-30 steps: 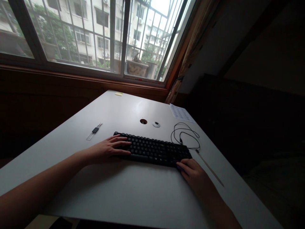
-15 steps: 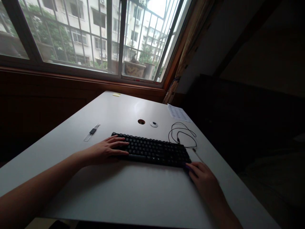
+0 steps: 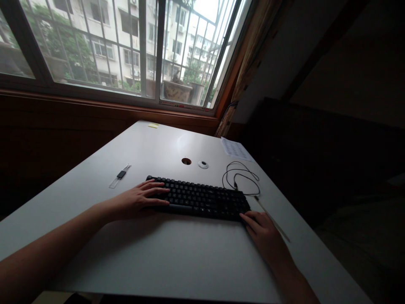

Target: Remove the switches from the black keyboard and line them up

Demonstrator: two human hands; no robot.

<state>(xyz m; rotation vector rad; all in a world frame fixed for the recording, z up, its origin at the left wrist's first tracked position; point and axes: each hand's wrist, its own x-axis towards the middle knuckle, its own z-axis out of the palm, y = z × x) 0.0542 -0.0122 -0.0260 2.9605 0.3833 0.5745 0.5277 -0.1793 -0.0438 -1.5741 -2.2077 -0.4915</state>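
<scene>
- The keyboard (image 3: 202, 200) lies flat on the counter (image 3: 190, 261), just below the centre of the frame.
- Your left hand (image 3: 141, 197) is spread, fingers apart, over the keyboard's left end.
- Your right hand (image 3: 264, 228) has its fingers drawn together at the keyboard's lower right corner; you cannot tell whether they pinch anything.
- Expect a stiff, fairly light slab, probably hard plastic, that could slide on the smooth counter if you push sideways; your left hand is well placed to steady it.
- The keys should give under pressure and may catch if levered, so press gently.
- To lift it, take the two short ends by the frame, keeping off the keys.
- Mind the cable (image 3: 236, 185), looped right of centre by the keyboard's far edge, and the thin stick (image 3: 284, 234) beside your right hand.
</scene>
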